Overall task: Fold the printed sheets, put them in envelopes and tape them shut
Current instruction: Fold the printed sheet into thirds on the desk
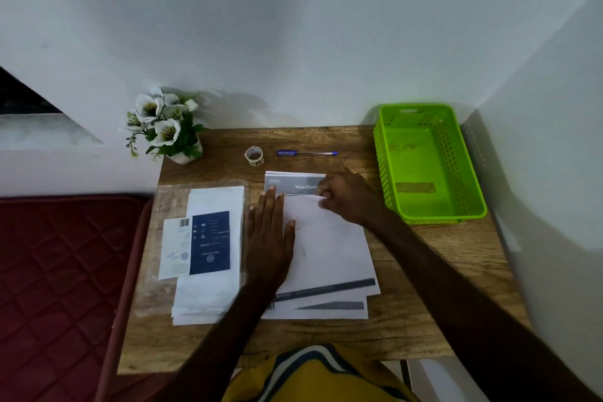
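Printed sheets (329,248) stacked mid-desk, near front edge. Left hand (270,235) flat, fingers straight, pressing top sheet. Right hand (346,197) pinches its folded-over far edge. Envelope pack (208,251) toward left edge, tape roll (254,155) toward back edge. Advice: align corners, then crease outward from centre.

- Wooden table (424,271), set against wall.
- On it: printed sheets (329,258) at centre; envelope pack (208,251) left; tape roll (254,155), pen (306,153), flower pot (182,157) at rear; green basket (385,160) right.
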Tool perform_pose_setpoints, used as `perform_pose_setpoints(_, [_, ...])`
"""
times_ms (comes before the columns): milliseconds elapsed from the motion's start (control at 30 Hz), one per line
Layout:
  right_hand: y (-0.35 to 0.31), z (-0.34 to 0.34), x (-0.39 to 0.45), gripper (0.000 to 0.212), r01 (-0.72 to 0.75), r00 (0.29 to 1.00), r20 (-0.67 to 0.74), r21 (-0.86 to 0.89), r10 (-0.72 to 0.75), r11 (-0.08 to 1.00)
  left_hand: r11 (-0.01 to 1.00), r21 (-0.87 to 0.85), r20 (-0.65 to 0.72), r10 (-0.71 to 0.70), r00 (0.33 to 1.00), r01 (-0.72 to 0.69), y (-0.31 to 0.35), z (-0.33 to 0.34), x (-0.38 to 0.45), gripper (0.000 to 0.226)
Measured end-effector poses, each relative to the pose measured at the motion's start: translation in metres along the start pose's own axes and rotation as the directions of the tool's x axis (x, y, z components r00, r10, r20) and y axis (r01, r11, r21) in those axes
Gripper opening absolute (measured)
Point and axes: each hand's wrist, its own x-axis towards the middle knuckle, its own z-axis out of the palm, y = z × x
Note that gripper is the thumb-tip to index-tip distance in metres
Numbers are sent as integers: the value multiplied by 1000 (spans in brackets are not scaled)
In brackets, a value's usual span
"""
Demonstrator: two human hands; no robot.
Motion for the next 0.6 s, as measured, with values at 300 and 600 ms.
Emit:
perform_pose_setpoints(300, [-5,25,-29,16,209,883,-358,-277,-303,938,1000,-10,-109,-11,994,10,-7,-4,4,58])
perform_pose_setpoints(600, [13,75,-59,28,250,782,-454,-401,-428,881,974,187,-187,161,969,-126,-7,-8,-12,46])
